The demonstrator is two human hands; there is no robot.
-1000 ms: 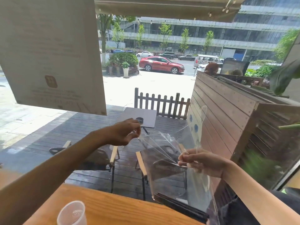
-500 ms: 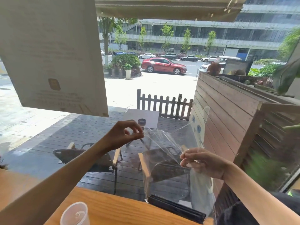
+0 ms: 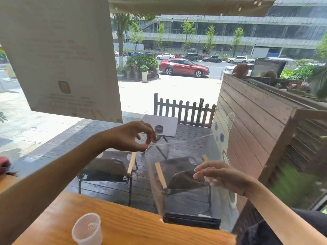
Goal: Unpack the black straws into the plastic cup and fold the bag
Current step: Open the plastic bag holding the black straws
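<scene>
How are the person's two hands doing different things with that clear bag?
The left hand is raised higher and pinches the top edge of the clear bag between thumb and fingers; the right hand sits lower, by the bag's middle. The left hand's fingers are curled; the right hand's fingers are stretched out toward the film, and whether they touch it is unclear. Both are bare and work on the bag above the black straws.

only one view, from a camera on the person's head. it looks forward and a little down, near over the wooden table (image 3: 134,225) front edge, through a window to the terrace (image 3: 113,138) and street.
</scene>
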